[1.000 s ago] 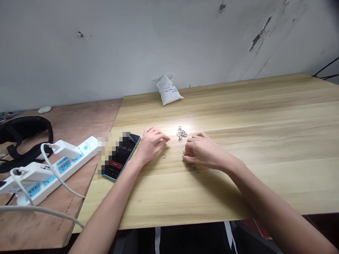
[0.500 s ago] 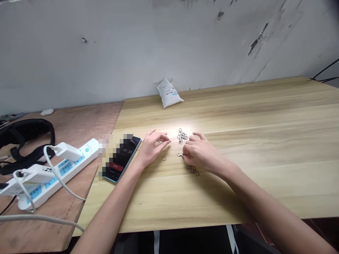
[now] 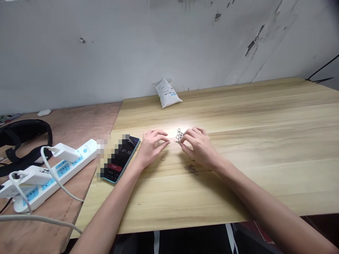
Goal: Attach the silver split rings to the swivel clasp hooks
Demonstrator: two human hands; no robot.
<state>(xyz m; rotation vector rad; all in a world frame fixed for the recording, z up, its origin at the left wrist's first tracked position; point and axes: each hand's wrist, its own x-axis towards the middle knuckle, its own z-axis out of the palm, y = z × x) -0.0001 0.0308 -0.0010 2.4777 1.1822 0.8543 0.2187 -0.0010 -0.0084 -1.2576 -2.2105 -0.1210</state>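
My left hand [image 3: 151,147] is closed in a pinch, with the edge of a small metal ring [image 3: 169,142] showing at the fingertips. One loose key ring [image 3: 158,143] lies beneath its fingers, and another key ring [image 3: 163,158] rests on the wood nearer to me. Across a narrow gap, my right hand [image 3: 198,145] pinches a silver lobster clasp [image 3: 176,141] between thumb and forefinger, its end pointing left. A small heap of metal clasps [image 3: 179,132] sits just beyond these fingers, partly hidden. A second metal cluster [image 3: 191,169] lies below the right hand.
A phone [image 3: 122,158] showing a running timer lies left of my left hand. Farther left are a white power strip [image 3: 57,176] with chargers and cables, and a black strap [image 3: 26,123]. A white packet [image 3: 168,93] stands at the wall behind the table [image 3: 251,116].
My right hand has moved up and slightly left with the clasp, close to my left fingertips. It uncovers more of the near cluster. The left hand stays almost in place.
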